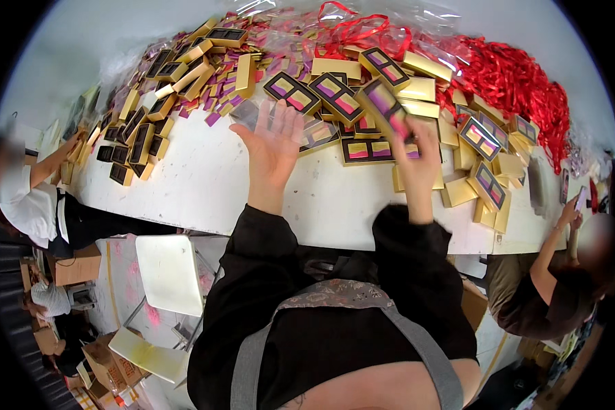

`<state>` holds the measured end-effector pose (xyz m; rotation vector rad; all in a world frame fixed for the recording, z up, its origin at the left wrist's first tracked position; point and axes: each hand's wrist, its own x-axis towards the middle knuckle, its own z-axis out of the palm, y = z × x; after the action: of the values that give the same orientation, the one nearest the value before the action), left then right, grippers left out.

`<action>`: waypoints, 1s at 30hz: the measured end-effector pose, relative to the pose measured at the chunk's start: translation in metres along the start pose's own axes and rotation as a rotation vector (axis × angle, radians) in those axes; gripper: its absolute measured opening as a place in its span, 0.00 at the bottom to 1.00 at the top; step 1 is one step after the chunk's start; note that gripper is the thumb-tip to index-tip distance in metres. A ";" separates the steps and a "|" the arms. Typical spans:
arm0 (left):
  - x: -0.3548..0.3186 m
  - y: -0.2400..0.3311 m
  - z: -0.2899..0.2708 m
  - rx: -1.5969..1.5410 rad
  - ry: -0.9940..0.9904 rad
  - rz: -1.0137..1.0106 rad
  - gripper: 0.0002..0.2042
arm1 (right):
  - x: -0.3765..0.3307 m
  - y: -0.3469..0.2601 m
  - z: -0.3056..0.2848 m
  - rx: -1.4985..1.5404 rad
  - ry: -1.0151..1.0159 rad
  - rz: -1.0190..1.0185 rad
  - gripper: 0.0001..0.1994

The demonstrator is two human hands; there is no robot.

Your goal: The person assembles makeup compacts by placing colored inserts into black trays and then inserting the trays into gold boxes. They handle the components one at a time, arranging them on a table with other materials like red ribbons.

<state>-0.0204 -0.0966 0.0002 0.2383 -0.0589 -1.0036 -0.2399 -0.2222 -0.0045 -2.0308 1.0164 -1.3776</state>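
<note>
White table (184,164), beyond its near edge: our right hand (418,152) pinches a box (378,101), left hand (275,147) spread wide; best we keep the box level.

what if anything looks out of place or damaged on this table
Mostly disorder: the red ribbon lies in a tangled heap at the back right, gold boxes are piled at odd angles, and small coloured pieces are strewn along the back. No damage is clear, though the box in the right hand is blurred.
</note>
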 end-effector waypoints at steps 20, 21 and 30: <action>-0.036 -0.048 0.009 0.497 -0.045 0.097 0.37 | -0.090 -0.046 0.013 0.614 -0.289 -0.005 0.31; -0.039 -0.047 0.007 0.465 -0.085 0.033 0.35 | -0.089 -0.049 0.010 0.708 -0.302 0.063 0.32; -0.088 -0.085 -0.010 1.590 0.185 0.679 0.32 | -0.051 -0.044 -0.007 0.462 -0.509 -0.264 0.28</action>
<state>-0.1366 -0.0651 -0.0237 1.6315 -0.7259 -0.0486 -0.2437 -0.1551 0.0016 -2.0341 0.1935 -1.0029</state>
